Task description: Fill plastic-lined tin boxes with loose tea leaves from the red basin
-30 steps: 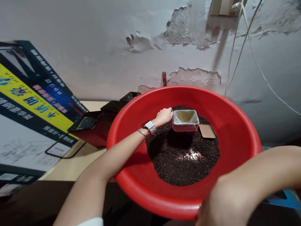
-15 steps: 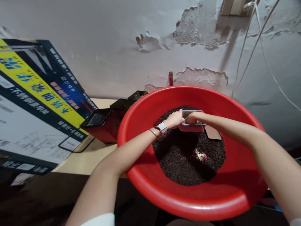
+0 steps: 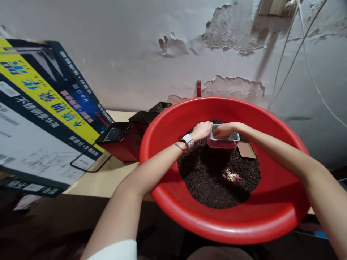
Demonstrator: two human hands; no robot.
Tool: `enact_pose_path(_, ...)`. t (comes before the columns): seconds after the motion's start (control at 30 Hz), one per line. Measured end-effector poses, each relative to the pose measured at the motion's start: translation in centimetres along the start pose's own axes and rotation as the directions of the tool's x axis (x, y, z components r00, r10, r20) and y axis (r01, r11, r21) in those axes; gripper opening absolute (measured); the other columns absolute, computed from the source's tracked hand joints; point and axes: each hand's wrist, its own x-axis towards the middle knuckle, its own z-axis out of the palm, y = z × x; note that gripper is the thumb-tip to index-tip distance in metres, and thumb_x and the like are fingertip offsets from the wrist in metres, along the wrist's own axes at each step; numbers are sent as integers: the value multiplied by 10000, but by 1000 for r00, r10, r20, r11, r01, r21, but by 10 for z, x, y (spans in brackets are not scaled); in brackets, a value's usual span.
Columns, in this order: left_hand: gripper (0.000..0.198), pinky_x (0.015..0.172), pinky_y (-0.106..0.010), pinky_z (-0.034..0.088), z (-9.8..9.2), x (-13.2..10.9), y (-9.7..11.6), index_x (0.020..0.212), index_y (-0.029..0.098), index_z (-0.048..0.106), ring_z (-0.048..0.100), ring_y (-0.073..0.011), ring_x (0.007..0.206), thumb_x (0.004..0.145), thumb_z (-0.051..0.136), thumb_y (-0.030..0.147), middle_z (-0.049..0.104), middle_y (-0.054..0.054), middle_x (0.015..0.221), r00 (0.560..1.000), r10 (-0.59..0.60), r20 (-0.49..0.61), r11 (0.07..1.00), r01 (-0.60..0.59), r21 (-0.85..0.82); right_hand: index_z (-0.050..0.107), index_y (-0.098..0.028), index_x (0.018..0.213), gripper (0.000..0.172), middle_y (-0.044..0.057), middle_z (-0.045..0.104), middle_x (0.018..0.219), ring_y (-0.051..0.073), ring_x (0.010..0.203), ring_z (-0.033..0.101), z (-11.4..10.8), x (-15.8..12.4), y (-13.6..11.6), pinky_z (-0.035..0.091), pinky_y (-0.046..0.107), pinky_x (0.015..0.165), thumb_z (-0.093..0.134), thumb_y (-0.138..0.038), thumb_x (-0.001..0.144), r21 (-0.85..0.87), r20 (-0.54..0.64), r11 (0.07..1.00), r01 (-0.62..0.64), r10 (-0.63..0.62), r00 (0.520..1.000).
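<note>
My left hand (image 3: 201, 130) is closed on the left edge of a small clear plastic-lined box (image 3: 222, 143), held over dark loose leaf-like bits (image 3: 214, 193) resembling loose tea. My right hand (image 3: 224, 130) reaches down into the box from the right; its fingertips are hidden inside. The dark bits lie in a big red basin (image 3: 230, 234). A small heap of pink and yellow bits (image 3: 231, 176) rests on top of them. Just right of the box lies a flat pinkish rectangular piece with a dark edge (image 3: 246, 150).
Left of the basin, several dark red open-topped tapered containers (image 3: 119, 144) stand in a row on a pale wooden tabletop (image 3: 108, 184). A large printed cardboard box (image 3: 46, 119) leans at the far left. White cables (image 3: 306, 54) hang down the peeling wall.
My right hand has shifted slightly left and up, and more of the box's inside shows. My left hand keeps its hold on the edge. The view has shifted slightly.
</note>
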Motion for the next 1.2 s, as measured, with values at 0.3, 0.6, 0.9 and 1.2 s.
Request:
enact_pose_path(0.3,444,1004,-430,387,70,1,-36,1308,136,461,437,-330,1285,923,387,343,459,-193,1389,982,-116,150,993,111,36,675,-148,946,307,99,688,929,173,797,581,17,-39,61,362,247,716,388,-238,885,52,-577,985,-164,164,800)
enact_pose_path(0.6,619,987,-575,363,121,-20,-41,1454,236,254,300,-380,1366,902,366,491,203,-159,1553,965,-146,217,989,146,15,673,-156,936,322,91,689,975,199,889,601,16,-41,82,377,260,798,376,-267,881,247,-728,959,-139,279,626)
enact_pose_path(0.9,637,1017,-624,310,121,-23,-43,1457,201,197,248,-337,1398,909,389,464,150,-158,1567,967,-140,215,990,136,34,662,-149,919,298,99,688,986,193,897,584,22,-35,83,371,253,783,381,-240,879,300,-636,934,-194,347,689)
enact_pose_path(1.2,639,1021,-618,307,126,-21,-47,1456,216,197,246,-342,1397,908,396,478,161,-161,1564,969,-129,209,992,128,20,659,-143,900,314,96,692,964,174,860,588,24,-33,85,366,244,749,358,-230,900,282,-626,937,-204,341,702)
